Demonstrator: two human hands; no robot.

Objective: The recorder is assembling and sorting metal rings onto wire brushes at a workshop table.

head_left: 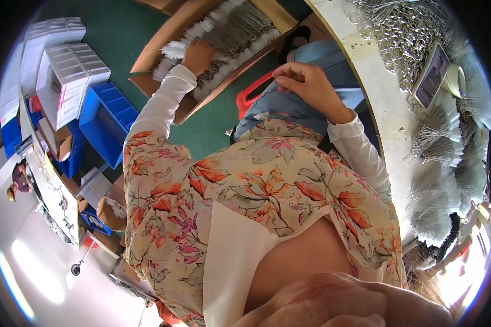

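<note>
My left hand (198,58) reaches down into a long cardboard box (142,57) at the upper left. Its fingers are bent round some of the thin wire-handled brushes (237,30) lying there, and the fingertips are partly hidden. These brushes have white bristles and looped metal stems, packed in rows. Over my lap, my right hand (305,84) hovers with its fingers loosely bent and the thumb a little apart from the forefinger. Nothing shows between them. The box stands beyond my left knee, apart from my right hand.
A pale worktable (368,62) curves along my right, bearing a heap of metal-ringed stems (406,35), bundles of white brushes (433,133) and a propped phone (432,75). White crates (73,71) and a blue bin (101,122) stand left. Something red (252,94) sits beside my legs.
</note>
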